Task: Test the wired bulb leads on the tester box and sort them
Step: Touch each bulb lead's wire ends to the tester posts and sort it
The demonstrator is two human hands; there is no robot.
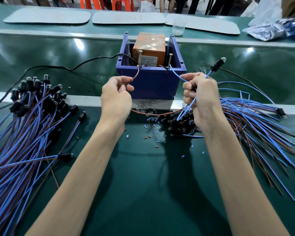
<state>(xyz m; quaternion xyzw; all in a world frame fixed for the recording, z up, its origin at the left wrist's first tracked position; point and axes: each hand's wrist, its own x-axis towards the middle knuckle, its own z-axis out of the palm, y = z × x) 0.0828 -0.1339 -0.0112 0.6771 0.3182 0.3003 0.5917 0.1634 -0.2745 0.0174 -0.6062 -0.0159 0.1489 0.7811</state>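
Bulb lead (216,65) under test, held in both hands just in front of the tester box (152,82). Left hand (116,94): thumb and forefinger pinch the brown wire (137,74), other fingers curled; the wire's free end arcs up to the foot of the left screw (140,57). Right hand (201,96): fingers clenched round the blue wire (176,73), whose free end reaches up-left to the foot of the right screw (170,61). Whether bare copper actually touches metal on either side cannot be read at this size, nor whether the bulb is lit. Step in hand, by my reading: make contact on both terminals and read the bulb. To do it well, grip close to the stripped ends so they do not wander, press both ends at once, keep them apart, and keep the glass in sight. Orientation: the black socket rises out of the top of the right fist, long axis diagonal, glass tip pointing up and right, away from the person, base toward the knuckles. Brown slack hangs in a low loop between the hands, in front of the box. Left pile (29,120) lies with bulbs toward the box; right pile (254,116) fans out rightward. Presumably one is tested and one untested stock; which is which I cannot tell.
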